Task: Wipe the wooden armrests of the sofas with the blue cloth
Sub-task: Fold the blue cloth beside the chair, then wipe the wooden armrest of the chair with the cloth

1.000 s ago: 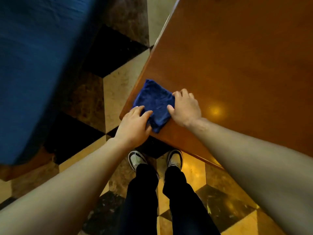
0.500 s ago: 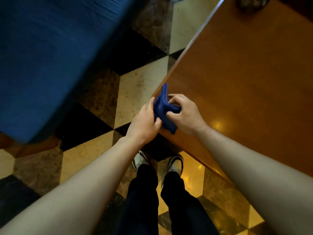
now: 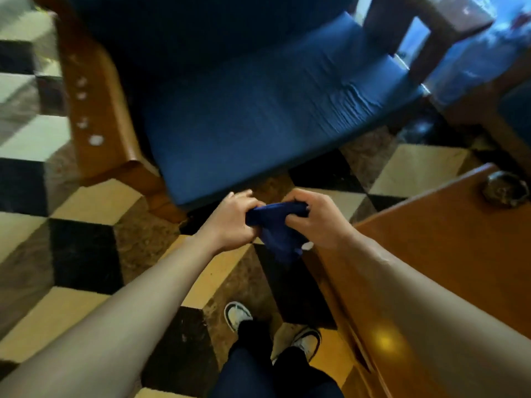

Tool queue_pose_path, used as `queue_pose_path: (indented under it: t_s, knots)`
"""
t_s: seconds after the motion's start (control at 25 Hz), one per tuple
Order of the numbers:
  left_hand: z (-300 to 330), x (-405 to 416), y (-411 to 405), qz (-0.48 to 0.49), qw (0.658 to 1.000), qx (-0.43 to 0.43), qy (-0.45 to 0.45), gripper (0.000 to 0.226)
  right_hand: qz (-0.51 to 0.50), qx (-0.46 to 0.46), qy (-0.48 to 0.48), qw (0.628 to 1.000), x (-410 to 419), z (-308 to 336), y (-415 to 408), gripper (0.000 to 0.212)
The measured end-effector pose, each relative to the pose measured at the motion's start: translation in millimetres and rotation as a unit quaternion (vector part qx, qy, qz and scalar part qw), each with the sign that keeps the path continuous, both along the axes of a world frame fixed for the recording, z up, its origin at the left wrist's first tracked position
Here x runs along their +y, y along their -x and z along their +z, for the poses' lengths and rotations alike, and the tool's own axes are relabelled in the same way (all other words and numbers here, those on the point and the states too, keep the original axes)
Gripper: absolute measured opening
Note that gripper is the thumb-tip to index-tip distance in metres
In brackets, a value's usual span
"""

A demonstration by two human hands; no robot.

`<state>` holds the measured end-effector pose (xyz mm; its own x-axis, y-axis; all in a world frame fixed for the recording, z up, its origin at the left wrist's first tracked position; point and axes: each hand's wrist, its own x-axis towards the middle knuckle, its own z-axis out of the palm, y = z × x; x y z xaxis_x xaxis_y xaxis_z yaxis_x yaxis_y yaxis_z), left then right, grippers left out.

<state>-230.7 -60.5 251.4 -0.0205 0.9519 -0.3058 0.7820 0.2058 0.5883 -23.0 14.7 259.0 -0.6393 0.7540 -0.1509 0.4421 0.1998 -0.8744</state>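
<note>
The blue cloth (image 3: 277, 229) is bunched up in the air, just in front of the sofa (image 3: 258, 110), gripped at both ends: the left hand (image 3: 234, 218) and the right hand (image 3: 314, 218) each have their fingers curled tight into it. The wooden armrest (image 3: 97, 110) at the sofa's left side shows pale spots, so I'd say no wiping has begun. A wooden table (image 3: 445, 239) stands to the sofa's right.

A checkered marble floor (image 3: 83, 254) lies under a blue-cushioned sofa (image 3: 258, 116); a glossy wooden bench (image 3: 459, 239) stands right, reflecting warm light.
</note>
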Motion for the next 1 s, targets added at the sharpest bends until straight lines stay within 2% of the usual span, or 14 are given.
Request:
queue_pose_path:
  t_s: [0.12,0.2,0.28,0.4,0.48,0.56,0.76,1.0]
  knots:
    - [34.4,-29.2,56.9,0.136,0.989,-0.057,0.016,0.015,-0.012,-0.005,-0.018,1.0,7.2,27.7,62.6,0.01]
    - [54.7,-50.1,98.2,0.22,0.969,-0.107,-0.018,0.017,0.003,-0.01,-0.058,0.998,9.5,46.7,114.8,0.007]
    - [73.3,-73.1,139.2,0.307,0.937,-0.15,-0.068,0.018,0.027,0.006,-0.072,0.997,4.7,67.7,170.7,0.01]
    - [89.8,-102.7,189.5,0.419,0.874,-0.219,-0.113,0.01,0.05,0.037,-0.05,0.997,-12.6,87.8,239.3,0.002]
    - [90.2,-120.4,225.5,0.47,0.839,-0.24,-0.132,0.008,0.062,0.053,-0.034,0.996,-30.6,92.7,281.8,0.006]
    - [88.7,-133.6,254.4,0.499,0.82,-0.247,-0.129,0.009,0.068,0.062,-0.014,0.996,-48.0,88.7,319.4,0.01]
    - [66.6,-129.2,305.0,0.522,0.814,-0.236,-0.098,0.007,0.035,0.045,0.055,0.997,-56.6,57.6,386.7,0.014]
    - [4.0,-56.0,372.9,0.517,0.826,-0.224,-0.031,0.021,-0.064,-0.009,0.107,0.992,13.3,-18.7,460.2,0.015]
